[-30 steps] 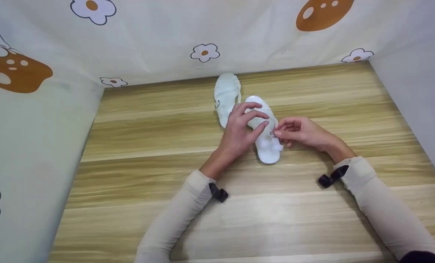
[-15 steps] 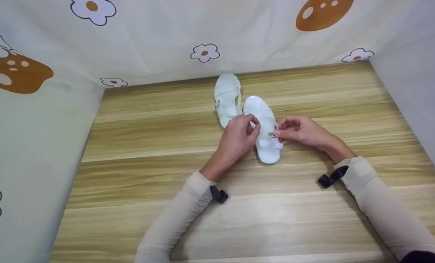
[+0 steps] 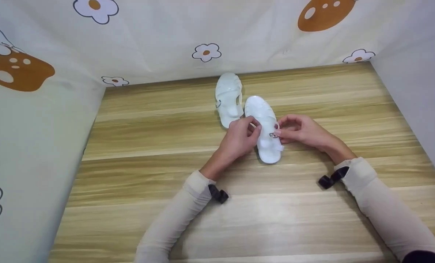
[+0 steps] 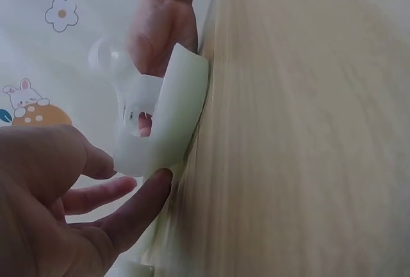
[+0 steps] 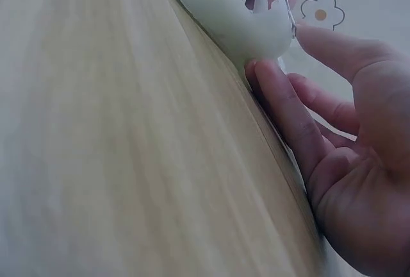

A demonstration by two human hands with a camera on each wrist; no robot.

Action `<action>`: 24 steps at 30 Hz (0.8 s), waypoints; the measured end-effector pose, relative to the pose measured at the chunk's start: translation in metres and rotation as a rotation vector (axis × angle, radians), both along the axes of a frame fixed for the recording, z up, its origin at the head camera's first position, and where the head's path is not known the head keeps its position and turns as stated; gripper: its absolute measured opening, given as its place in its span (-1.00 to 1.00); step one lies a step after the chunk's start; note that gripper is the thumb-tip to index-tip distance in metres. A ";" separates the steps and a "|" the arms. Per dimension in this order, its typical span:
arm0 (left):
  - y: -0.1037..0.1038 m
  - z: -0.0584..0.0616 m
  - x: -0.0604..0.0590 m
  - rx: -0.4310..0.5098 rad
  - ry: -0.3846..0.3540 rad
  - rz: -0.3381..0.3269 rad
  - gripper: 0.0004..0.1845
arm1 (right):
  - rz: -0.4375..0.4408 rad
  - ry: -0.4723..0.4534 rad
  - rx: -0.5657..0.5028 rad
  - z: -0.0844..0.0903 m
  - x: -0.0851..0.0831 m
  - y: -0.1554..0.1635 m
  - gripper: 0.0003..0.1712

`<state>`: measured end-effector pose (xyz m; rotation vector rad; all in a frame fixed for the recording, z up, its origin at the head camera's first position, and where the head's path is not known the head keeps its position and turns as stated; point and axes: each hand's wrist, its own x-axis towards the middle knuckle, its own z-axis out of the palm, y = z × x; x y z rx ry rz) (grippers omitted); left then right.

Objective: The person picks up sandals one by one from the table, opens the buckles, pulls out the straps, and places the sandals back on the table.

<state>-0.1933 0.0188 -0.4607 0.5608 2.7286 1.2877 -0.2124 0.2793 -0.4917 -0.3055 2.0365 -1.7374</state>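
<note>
A pale white sandal [image 3: 269, 155] with a moulded strap lies on the wood-grain surface, toe pointing away. My left hand [image 3: 240, 137] holds its left side, the thumb at the strap and a fingertip low against the side in the left wrist view. From the other side, my right hand [image 3: 298, 129] grips it, the thumb on a small metal buckle [image 3: 272, 135] and the fingers low along the side. In the right wrist view the buckle [image 5: 293, 30] shows edge-on by the thumb tip. A matching sandal [image 3: 228, 87] lies behind and to the left, its heel close to my left hand.
Printed cloth walls [image 3: 159, 40] with flowers and cartoon figures enclose the wood-grain surface [image 3: 159, 120] at the back and sides. The rear sandal's toe is close to the back wall. A black camera mount sits on each wrist.
My left hand has drawn its spread fingers back from over the sandal and bent them in at its left edge. The right hand stays at the buckle, which shows slightly more.
</note>
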 end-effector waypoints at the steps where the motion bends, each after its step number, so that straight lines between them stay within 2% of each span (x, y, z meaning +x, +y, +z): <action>1: 0.000 0.000 0.000 0.001 0.004 -0.009 -0.83 | -0.002 0.008 0.001 0.000 0.000 0.000 -0.44; 6: 0.005 -0.003 0.004 -0.027 0.051 -0.039 -0.70 | 0.001 0.071 0.009 0.000 0.000 -0.003 -0.47; 12: 0.010 -0.006 0.005 0.011 0.076 -0.007 -0.63 | -0.012 0.205 0.080 0.003 0.002 -0.009 -0.63; 18: 0.018 -0.008 0.002 0.060 0.093 0.033 -0.68 | -0.100 0.368 0.217 0.010 0.003 -0.018 -0.74; 24: 0.030 -0.008 -0.005 0.114 0.102 0.119 -0.69 | -0.253 0.447 0.246 0.013 -0.004 -0.023 -0.75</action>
